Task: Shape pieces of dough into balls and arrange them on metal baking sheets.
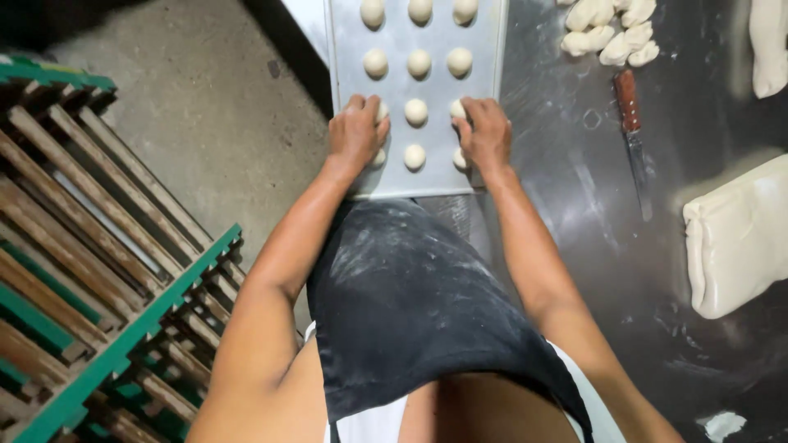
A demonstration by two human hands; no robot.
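Observation:
A metal baking tray [435,82] lies ahead of me, lined with rows of small round dough balls [419,62]. My left hand [355,133] rests on the tray's near left part, covering dough balls there. My right hand [484,131] rests on the near right part, fingers curled over a dough ball [457,109]. Between the two hands sit a dough ball [416,111] and another one [414,157], uncovered. Whether either hand grips dough is hidden under the fingers.
A dark steel table [574,164] holds a brown-handled knife [634,139], a pile of cut dough pieces [609,34], and a large dough slab [739,238]. A green-framed wooden rack [98,271] stands at my left over a concrete floor [213,107].

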